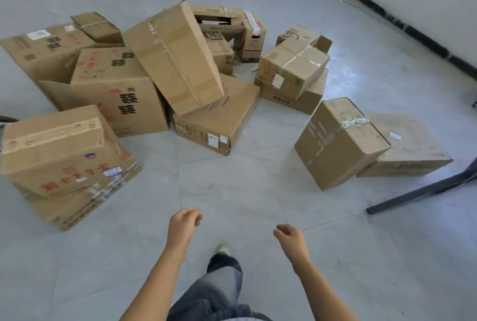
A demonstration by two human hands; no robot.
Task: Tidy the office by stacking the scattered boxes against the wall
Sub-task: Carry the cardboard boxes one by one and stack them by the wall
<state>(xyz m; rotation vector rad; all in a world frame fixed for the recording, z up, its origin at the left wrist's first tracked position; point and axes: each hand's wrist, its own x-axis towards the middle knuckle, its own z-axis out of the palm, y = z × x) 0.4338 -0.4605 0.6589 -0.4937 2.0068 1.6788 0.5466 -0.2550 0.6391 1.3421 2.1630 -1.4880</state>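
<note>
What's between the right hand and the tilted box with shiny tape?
Nothing but bare grey floor separates the right hand from the tilted box, as the head view shows.

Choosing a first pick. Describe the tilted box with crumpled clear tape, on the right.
The tilted box is plain brown cardboard, closed, blocky, with faint print and a crumpled clear tape strip over its top edge. It sits apart from the main pile, one lower edge on the floor, its right side propped on a flat box.
</note>
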